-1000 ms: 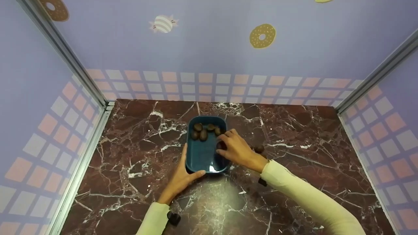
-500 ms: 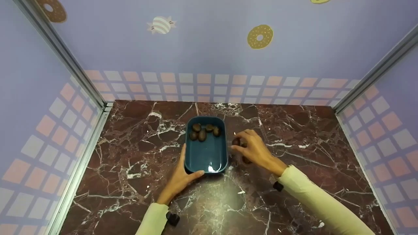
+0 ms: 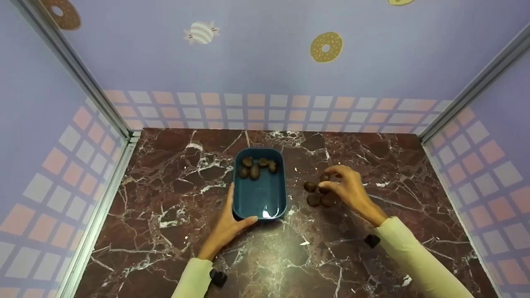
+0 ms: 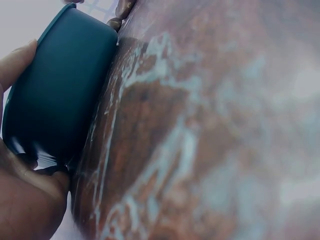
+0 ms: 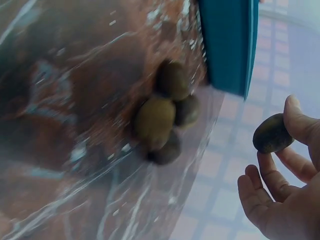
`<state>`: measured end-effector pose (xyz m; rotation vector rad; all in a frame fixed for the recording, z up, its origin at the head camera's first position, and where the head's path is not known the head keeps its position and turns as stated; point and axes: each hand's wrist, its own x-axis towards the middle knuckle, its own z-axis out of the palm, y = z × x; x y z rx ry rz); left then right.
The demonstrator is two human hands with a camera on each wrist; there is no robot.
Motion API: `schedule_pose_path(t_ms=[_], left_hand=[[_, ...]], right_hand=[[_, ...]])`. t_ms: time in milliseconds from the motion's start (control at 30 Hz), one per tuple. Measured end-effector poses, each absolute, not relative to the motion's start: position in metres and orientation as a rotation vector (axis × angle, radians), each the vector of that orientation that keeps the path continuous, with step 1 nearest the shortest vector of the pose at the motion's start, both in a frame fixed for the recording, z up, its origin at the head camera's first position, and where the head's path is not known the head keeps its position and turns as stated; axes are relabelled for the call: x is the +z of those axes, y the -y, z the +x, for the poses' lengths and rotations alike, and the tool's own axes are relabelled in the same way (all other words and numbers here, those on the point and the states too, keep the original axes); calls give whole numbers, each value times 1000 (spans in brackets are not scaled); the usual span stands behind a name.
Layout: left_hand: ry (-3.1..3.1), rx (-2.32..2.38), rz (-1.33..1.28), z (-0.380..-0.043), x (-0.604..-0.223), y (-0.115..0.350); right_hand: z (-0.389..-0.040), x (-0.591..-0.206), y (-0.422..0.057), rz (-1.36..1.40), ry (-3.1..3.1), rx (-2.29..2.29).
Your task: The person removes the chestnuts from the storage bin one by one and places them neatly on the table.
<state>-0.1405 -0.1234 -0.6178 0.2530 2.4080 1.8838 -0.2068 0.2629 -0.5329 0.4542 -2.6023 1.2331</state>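
A deep teal rectangular container (image 3: 260,196) stands on the table, holding several brown oval fruits (image 3: 254,172) toward its far end. My left hand (image 3: 225,225) grips its near left corner, fingers along the side and thumb over the near rim; the left wrist view shows the container's outer wall (image 4: 65,85) close up. To the right of it, my right hand (image 3: 352,192) pinches one egg-shaped brown fruit (image 5: 272,134) between thumb and fingertips. Beneath that hand lies a tight cluster of similar fruits (image 5: 155,121) on the table, partly covered by the fingers in the head view.
The table (image 3: 165,248) has a dark red marble pattern with white veins. Purple walls with a checked border enclose it at the back (image 3: 256,62), left (image 3: 45,149) and right (image 3: 497,165). Metal profiles (image 3: 93,82) run along the corners.
My right hand has moved rightward out of the container with a fruit in its fingers, now over the cluster beside it. The left hand has kept its grip on the container.
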Motion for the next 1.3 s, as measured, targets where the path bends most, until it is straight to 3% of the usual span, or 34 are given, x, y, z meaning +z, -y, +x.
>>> schedule_pose_path(t_ms=[467,733,1133,1300], left_hand=[[-2325,1955,271,-143,-618,121],[-2319,1964,301,-130,-582,121],[-2316,2013,294,-130,-582,117],[-2317,1998,274,-129,-581,119]], right_hand=[[-199,-567,-306,156,2690,1256],[-196,-591,-313,44,2699,1299],[-199,-613,-320,2,2495,1696],[-199,-616,-322,36,2524,1655]])
